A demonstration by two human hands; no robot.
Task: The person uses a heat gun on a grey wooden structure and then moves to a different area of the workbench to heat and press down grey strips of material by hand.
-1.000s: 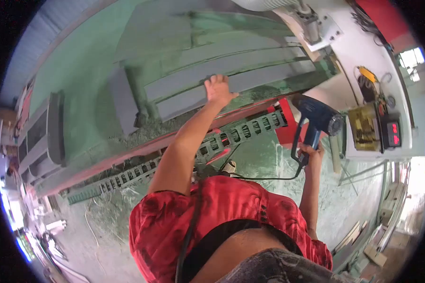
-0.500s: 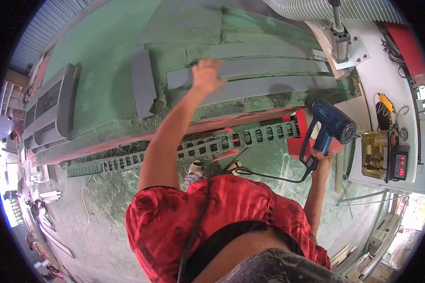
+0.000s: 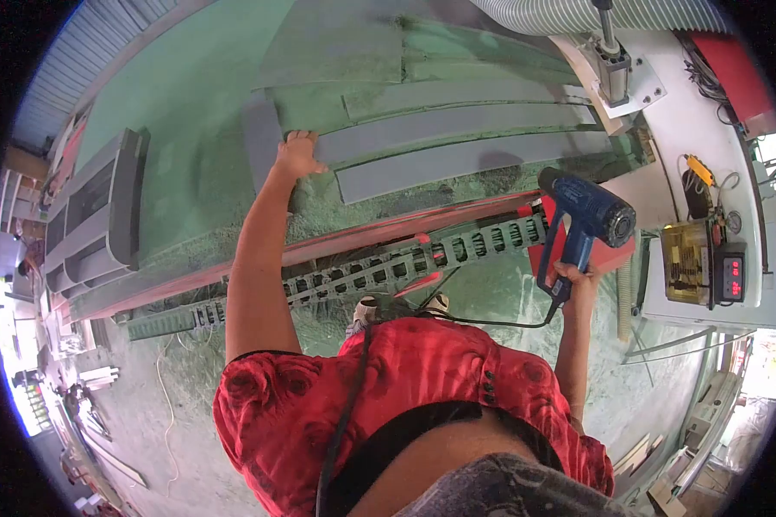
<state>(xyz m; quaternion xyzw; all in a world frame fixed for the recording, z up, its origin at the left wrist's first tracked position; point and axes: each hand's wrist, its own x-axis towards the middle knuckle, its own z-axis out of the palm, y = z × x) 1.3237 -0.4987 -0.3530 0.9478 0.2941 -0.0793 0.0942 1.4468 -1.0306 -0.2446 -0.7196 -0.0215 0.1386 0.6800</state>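
My right hand (image 3: 578, 283) is wrapped around the handle of a dark blue heat gun (image 3: 588, 211), holding it up near the front edge of the workbench at right. The gun's cord runs from the handle back toward my body. My left hand (image 3: 299, 155) rests on the green benchtop with its fingers apart. It lies between a short grey strip (image 3: 263, 129) and the left end of a long grey strip (image 3: 457, 127). A second long grey strip (image 3: 474, 164) lies nearer the bench edge. My left forearm hides part of the short strip.
A grey frame with openings (image 3: 95, 202) stands at the bench's left. Slotted cable duct (image 3: 388, 271) runs along the front below the red edge. At right are a pneumatic cylinder (image 3: 613, 77), a ribbed hose (image 3: 612, 15) and a box with a red display (image 3: 732, 274).
My left hand has moved left, from over the long grey strips to beside their left ends. The right hand still holds the heat gun in about the same place.
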